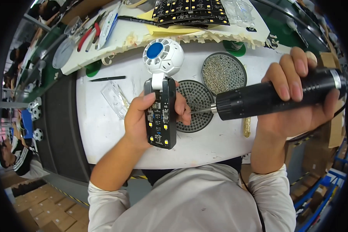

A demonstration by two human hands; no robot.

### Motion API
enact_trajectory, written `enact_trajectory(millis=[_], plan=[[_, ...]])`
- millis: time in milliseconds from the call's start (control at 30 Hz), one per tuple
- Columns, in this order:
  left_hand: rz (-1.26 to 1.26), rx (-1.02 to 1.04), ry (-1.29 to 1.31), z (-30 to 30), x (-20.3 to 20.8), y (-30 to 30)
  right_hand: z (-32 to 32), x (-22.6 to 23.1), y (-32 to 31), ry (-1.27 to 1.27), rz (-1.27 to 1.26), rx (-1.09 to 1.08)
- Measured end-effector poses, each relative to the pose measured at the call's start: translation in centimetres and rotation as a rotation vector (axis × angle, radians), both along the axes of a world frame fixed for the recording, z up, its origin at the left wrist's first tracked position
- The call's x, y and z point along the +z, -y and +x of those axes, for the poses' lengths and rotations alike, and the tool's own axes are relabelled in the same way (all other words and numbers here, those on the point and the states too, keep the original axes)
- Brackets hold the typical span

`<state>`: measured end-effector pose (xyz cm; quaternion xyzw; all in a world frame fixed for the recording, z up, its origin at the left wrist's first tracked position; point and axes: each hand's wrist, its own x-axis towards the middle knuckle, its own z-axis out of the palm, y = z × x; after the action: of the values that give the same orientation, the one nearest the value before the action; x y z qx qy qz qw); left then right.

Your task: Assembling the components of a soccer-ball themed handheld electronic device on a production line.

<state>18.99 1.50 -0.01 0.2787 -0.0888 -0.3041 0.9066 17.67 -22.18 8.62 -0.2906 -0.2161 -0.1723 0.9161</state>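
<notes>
My left hand [137,121] is closed round a black device body [161,116], whose open face shows a circuit board with several small yellow LEDs. A white ball-shaped head [164,57] with a blue disc is hinged to its far end. My right hand [294,92] grips a black electric screwdriver [255,100] lying nearly level. Its thin bit points left, close to my left fingertips and beside the device, over a round dark tray [195,123] with a knobbly surface. A second round tray [239,63] behind it holds many small screws [220,73].
A raised white shelf [135,45] spans the back, with black LED boards [191,11], red-handled pliers [91,36] and a pen on it. A clear plastic bag [115,98] and a black stick [107,78] lie at left. A dark conveyor belt [62,127] runs along the table's left side.
</notes>
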Motion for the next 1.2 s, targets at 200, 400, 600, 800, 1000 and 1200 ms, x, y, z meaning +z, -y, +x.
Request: enact_trajectory(millis=[200, 400, 600, 800, 1000, 1200], plan=[[-0.054, -0.021, 0.031, -0.41, 0.52, 0.53, 0.20, -0.36, 0.17, 0.006, -0.001, 0.010], [-0.093, -0.036, 0.061, -0.23, 0.18, 0.03, 0.14, -0.31, -0.04, 0.022, -0.024, 0.015], [-0.046, -0.020, 0.033, -0.33, 0.17, -0.06, 0.10, -0.50, -0.13, 0.050, -0.054, -0.007], [-0.060, -0.015, 0.018, -0.37, -0.09, 0.06, 0.17, -0.51, -0.01, 0.036, -0.053, -0.016], [-0.059, -0.020, 0.024, -0.34, -0.11, 0.08, 0.16, -0.60, 0.07, 0.048, -0.058, -0.001], [-0.013, 0.021, 0.019, -0.38, -0.14, 0.13, 0.25, -0.89, 0.01, 0.077, -0.065, 0.023]])
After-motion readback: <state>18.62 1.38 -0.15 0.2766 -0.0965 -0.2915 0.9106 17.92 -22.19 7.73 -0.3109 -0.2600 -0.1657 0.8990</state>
